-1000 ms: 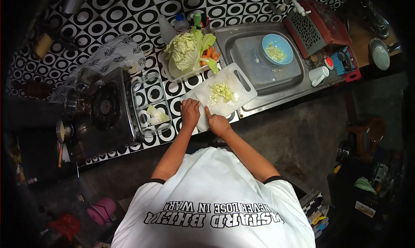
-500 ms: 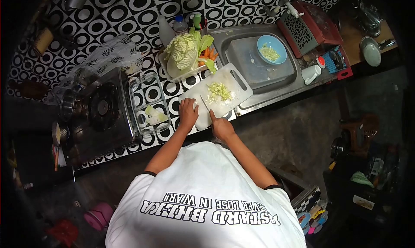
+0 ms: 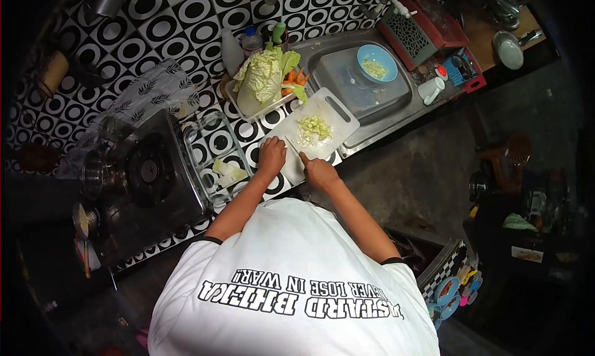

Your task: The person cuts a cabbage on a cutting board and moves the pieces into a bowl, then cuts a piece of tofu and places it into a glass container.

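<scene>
My right hand [image 3: 320, 172] is closed round the handle of a kitchen knife [image 3: 292, 146], its thin blade pointing away over the white cutting board [image 3: 342, 129]. My left hand [image 3: 272, 155] rests at the board's left end, fingers curled and pressed together beside the blade. Whatever lies under those fingertips is hidden. Chopped pale-green cabbage [image 3: 315, 128] forms a small heap just beyond the knife. Behind the board, a large napa cabbage [image 3: 259, 83] and several carrots [image 3: 297, 82] fill a plastic container [image 3: 251, 116].
A glass dish [image 3: 243, 151] with cabbage leaf pieces [image 3: 228, 173] stands left of the board, beside the gas stove [image 3: 162, 170]. To the right, a blue bowl [image 3: 390, 70] with chopped cabbage sits over the sink [image 3: 403, 105]. A white mug [image 3: 431, 90] and red dish rack [image 3: 427, 30] are farther right.
The whole view has shifted and turned slightly. Both hands stay at the board, with the knife still in my right hand and the blade close to my left fingers.
</scene>
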The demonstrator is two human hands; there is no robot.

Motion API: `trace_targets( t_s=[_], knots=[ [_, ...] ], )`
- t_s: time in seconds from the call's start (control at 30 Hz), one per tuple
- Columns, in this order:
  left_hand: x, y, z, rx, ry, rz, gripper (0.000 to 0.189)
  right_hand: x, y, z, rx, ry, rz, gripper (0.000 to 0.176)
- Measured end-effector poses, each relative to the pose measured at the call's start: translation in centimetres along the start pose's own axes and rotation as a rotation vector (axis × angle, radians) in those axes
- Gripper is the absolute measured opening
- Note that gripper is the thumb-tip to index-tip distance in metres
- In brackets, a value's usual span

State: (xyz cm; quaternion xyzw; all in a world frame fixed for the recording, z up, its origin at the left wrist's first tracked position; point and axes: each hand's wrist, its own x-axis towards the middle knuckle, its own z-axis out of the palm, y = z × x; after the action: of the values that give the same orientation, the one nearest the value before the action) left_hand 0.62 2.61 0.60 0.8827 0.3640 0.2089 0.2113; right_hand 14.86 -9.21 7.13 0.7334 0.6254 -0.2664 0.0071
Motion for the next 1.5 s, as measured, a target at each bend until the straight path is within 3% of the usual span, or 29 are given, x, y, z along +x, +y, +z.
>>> trace_targets(
  t_s=[0.3,0.37,1.5],
  knots=[
    [0.4,-0.3,0.2,-0.036,0.059,0.028,0.009,1.1,-1.8,-0.1,-0.041,0.016,-0.019,0.061],
    [0.3,-0.3,0.2,-0.030,0.053,0.024,0.010,0.9,-2.4,-0.5,-0.114,-0.010,-0.017,0.054],
    [0.5,0.2,-0.1,0.010,0.011,0.007,0.010,0.7,-2.5,1.7,0.021,-0.032,-0.015,0.062]
  ],
)
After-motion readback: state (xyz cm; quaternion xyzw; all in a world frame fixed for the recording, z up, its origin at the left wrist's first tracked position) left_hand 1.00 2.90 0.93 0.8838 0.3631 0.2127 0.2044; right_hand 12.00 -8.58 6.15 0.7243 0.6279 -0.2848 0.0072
